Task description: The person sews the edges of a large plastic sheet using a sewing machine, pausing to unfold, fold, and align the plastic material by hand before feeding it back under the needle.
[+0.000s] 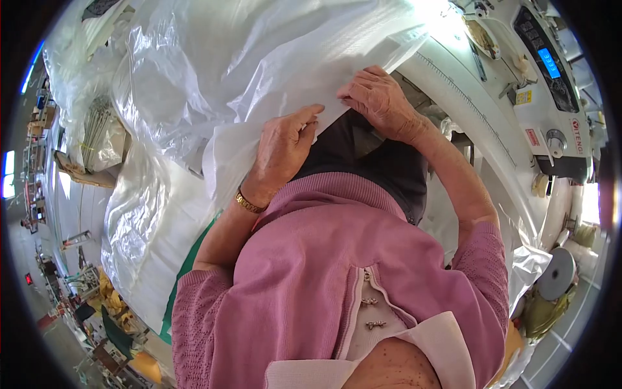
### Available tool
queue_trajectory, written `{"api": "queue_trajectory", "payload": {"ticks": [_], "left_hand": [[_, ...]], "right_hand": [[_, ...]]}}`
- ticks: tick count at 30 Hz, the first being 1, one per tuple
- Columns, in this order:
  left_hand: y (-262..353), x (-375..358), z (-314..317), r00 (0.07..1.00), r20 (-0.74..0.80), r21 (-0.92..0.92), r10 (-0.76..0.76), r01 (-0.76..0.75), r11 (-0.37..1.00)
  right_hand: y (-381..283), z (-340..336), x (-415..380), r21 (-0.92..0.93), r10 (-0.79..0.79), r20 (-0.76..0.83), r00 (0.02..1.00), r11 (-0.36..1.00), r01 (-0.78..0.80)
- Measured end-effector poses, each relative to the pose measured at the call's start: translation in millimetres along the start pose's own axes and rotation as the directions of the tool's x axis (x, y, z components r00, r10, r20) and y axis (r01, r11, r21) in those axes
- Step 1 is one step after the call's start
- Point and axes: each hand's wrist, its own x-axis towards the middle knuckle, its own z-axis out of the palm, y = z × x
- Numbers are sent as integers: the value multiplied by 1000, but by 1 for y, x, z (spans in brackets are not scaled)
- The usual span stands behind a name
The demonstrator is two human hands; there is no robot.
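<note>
A translucent white plastic sheet spreads over the work surface, its near edge hanging toward my lap. My left hand, with a gold watch band at its wrist, is closed on that edge, index finger stretched along the sheet and thumb below. A short way to the right, my right hand pinches the same edge between curled fingers and thumb. The stretch of edge between the two hands is fairly straight. The sheet's loose folds drape to the left, past my left forearm.
On the right stands a white sewing machine with a lit blue display. A measuring scale runs along the table edge beside it. Bundled thin pieces lie in plastic at the left. A grey disc is at the lower right.
</note>
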Motion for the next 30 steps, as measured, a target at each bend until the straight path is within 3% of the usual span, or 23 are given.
{"api": "queue_trajectory", "payload": {"ticks": [7, 10, 18, 25, 30], "left_hand": [[-2, -7, 5, 1000, -3, -136, 15, -15, 991], [-9, -6, 9, 989, -22, -135, 145, -146, 980], [-4, -4, 21, 968, -162, -7, 190, -193, 981], [-5, 3, 24, 953, -180, -17, 242, -249, 968], [4, 11, 15, 931, -147, 115, 335, -321, 940]], "right_hand": [[-10, -8, 12, -98, 168, 164, 972, 983, -154], [-11, -12, 15, -133, 174, 194, 965, 980, -150], [-1, -18, 5, -143, -5, 90, 996, 990, 18], [-6, -23, -2, -231, 5, 136, 991, 973, 27], [-6, -18, -4, -223, 10, 123, 992, 975, 17]]}}
